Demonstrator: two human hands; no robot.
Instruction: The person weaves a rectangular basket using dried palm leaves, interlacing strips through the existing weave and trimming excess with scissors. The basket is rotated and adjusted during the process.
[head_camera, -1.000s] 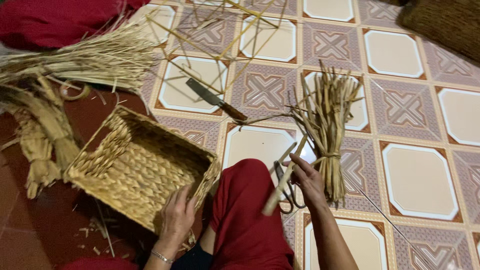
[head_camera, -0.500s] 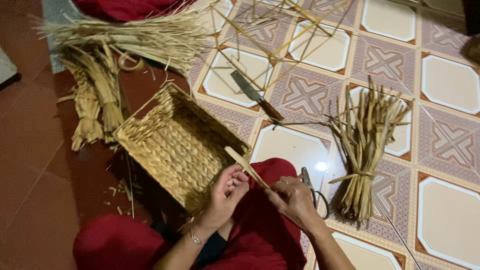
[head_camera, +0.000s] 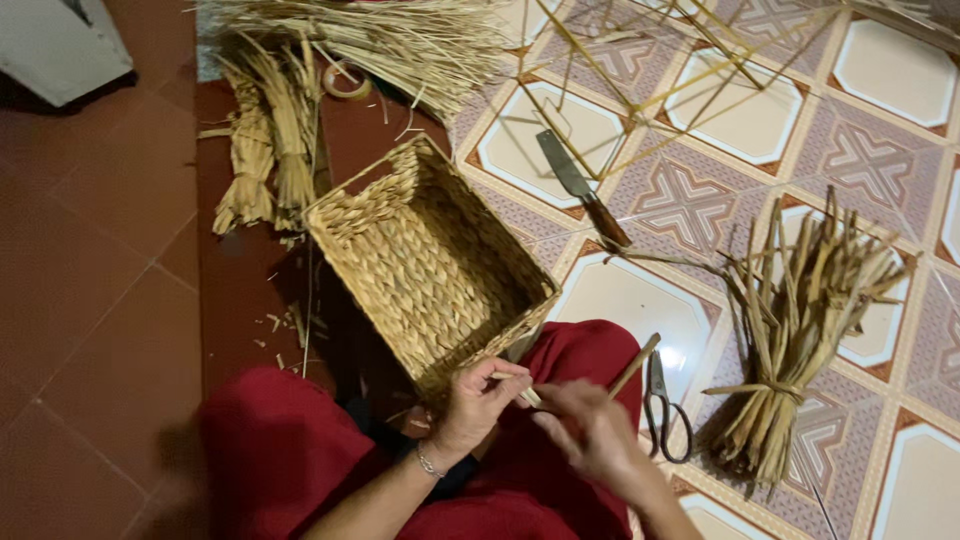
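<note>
A rectangular woven straw basket (head_camera: 400, 255) rests tilted on the floor against my red-clad legs. My left hand (head_camera: 478, 400) sits at the basket's near corner and pinches one end of a pale dried stalk (head_camera: 632, 366). My right hand (head_camera: 588, 430) grips the same stalk further along, its free end sticking up to the right. Both hands are close together over my lap.
Scissors (head_camera: 662, 415) lie on the tile beside my right knee. A tied bundle of dried stalks (head_camera: 800, 320) lies to the right. A knife (head_camera: 582, 188) lies past the basket. Loose straw (head_camera: 380, 40), small bundles (head_camera: 265, 150) and a thin stick frame (head_camera: 660, 60) lie farther off.
My right hand picked a stalk from beside the tied bundle and brought it to my lap. My left hand left the basket's rim and joined it on the stalk. The view shifted left.
</note>
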